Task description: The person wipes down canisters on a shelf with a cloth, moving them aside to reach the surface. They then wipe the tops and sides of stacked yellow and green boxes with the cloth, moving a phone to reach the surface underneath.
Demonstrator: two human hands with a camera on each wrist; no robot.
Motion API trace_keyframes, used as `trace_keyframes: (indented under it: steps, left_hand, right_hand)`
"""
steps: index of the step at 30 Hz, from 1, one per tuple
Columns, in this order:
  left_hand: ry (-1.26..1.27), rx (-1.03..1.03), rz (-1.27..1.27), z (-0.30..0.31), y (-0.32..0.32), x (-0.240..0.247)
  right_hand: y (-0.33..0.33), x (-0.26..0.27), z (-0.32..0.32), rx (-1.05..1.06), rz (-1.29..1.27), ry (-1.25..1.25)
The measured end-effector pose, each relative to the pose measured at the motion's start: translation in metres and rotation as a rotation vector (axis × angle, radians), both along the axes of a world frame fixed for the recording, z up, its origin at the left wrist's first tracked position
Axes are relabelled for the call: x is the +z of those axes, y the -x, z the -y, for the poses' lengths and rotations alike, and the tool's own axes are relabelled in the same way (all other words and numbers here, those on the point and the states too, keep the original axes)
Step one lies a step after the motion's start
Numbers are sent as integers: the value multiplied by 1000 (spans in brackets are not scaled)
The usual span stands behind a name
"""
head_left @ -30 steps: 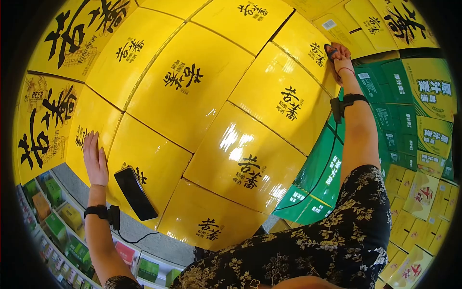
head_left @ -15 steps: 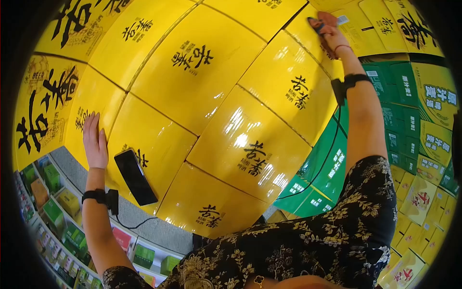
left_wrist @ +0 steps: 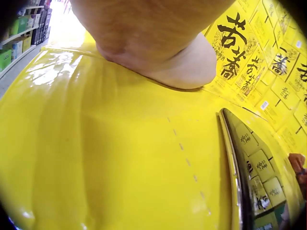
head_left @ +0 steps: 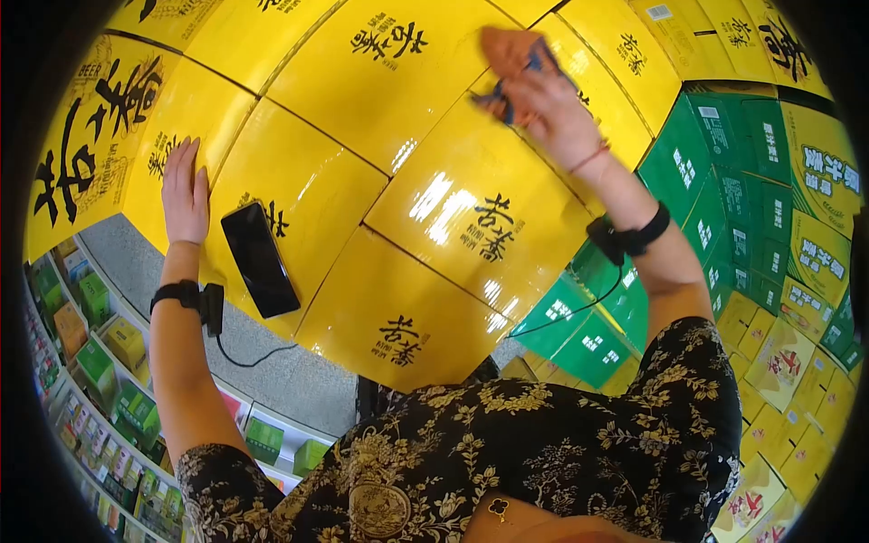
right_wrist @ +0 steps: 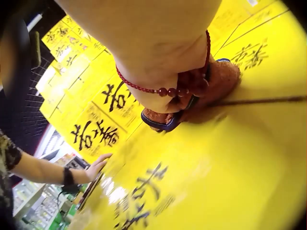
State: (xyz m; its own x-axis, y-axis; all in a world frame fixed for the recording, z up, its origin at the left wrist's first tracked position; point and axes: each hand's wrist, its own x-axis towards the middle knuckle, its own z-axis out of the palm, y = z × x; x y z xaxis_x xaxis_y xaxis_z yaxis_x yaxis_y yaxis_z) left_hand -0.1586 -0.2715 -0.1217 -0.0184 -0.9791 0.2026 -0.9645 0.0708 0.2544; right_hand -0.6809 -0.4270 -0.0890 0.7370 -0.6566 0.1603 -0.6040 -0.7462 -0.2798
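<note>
My right hand [head_left: 561, 118] holds an orange-brown cloth with dark blue edging [head_left: 514, 50], bunched under its fingers over the yellow cartons [head_left: 434, 118] in the head view. In the right wrist view the cloth [right_wrist: 223, 81] lies against a carton top beside a dark seam, with much of it hidden behind the wrist. At the left, my left hand [head_left: 186, 195] rests flat on a yellow carton, fingers pointing away from me. A black phone [head_left: 259, 258] lies on the carton top just right of that hand.
Green cartons [head_left: 688, 172] are stacked at the right, with more yellow cartons [head_left: 797, 398] below them. Shelves of packaged goods [head_left: 100, 362] stand at lower left beside a grey floor [head_left: 299, 376]. Thin cables [head_left: 258, 362] hang from both wrist cameras.
My right hand has swept the cloth leftward from the far right cartons toward the middle of the stack. The left hand and the phone keep their places while the head view shifts.
</note>
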Motion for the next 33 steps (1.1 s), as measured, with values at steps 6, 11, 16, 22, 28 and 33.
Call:
trace_keyframes:
  steps: [6, 11, 16, 22, 28, 33]
  left_hand:
    - [45, -29, 3, 0, -4, -6]
    - [56, 4, 33, -2, -5, -9]
    - [88, -9, 41, -2, -9, -13]
    - [132, -33, 57, -2, -12, -18]
    - [119, 20, 92, -2, -16, -26]
    - [83, 24, 35, -3, -17, -30]
  right_hand:
    - [1, 14, -32, 162, 46, 10]
    - [66, -37, 67, -385, -82, 162]
    - [40, -60, 37, -598, -178, 139]
    - [-76, -5, -142, -185, 12, 39]
    - [-113, 19, -264, -80, -69, -75]
    - [-90, -3, -214, -264, 71, -57]
